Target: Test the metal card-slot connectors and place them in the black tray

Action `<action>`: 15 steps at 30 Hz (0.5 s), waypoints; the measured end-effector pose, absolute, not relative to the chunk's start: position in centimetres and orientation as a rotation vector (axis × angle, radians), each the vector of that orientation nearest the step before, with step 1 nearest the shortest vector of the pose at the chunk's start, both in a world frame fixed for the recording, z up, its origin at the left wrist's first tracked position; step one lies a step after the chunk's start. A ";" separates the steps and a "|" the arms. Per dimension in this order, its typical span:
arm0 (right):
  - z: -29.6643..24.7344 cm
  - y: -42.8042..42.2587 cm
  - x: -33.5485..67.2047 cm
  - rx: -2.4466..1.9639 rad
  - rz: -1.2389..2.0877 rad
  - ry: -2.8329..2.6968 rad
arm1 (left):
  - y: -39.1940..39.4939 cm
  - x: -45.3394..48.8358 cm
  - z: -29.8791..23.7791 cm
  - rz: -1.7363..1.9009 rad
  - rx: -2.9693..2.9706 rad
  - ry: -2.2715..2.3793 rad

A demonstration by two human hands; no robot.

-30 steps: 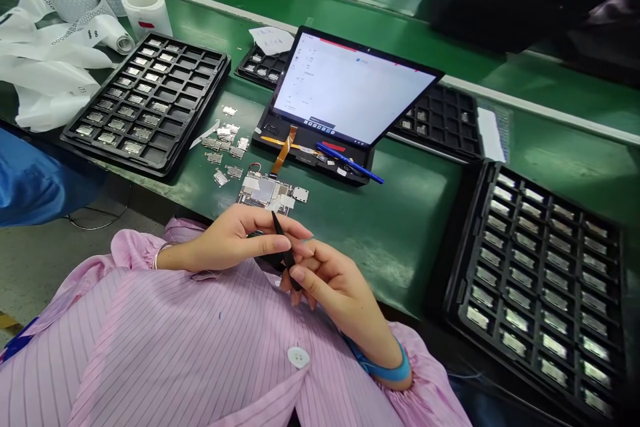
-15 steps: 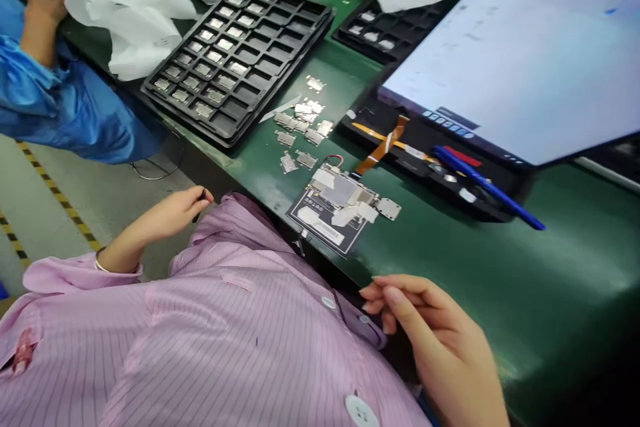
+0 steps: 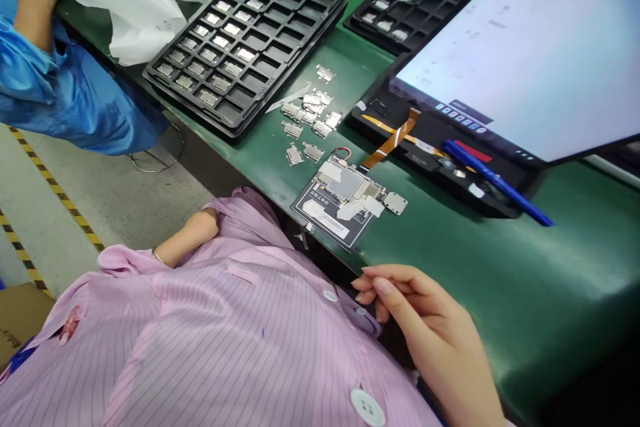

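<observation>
Bare right hand (image 3: pixel 425 307) low at 4 o'clock, fingers loosely curled, fingertips (image 3: pixel 367 282) bunched and aimed toward 10 o'clock, nothing visible between them. Right forearm (image 3: pixel 475 387) enters from 5 o'clock frame edge, wrist gently bent. Bare left forearm (image 3: pixel 187 237) at 8 o'clock, angled up toward 2 o'clock, resting just beside chest. Left hand hidden behind fold of pink striped smock (image 3: pixel 245 227), its grip unseen. Both arms held well apart.
</observation>
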State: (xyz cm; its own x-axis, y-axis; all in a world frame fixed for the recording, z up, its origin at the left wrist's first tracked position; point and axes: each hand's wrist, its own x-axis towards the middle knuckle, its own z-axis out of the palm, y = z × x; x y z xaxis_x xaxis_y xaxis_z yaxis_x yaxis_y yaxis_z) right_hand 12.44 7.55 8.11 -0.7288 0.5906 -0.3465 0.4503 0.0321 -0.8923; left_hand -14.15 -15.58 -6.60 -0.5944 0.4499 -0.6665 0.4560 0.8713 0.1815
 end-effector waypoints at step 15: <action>7.5 7.7 12.9 -1.153 1.829 -2.118 | -13.5 -16.1 -8.7 0.247 0.641 2.189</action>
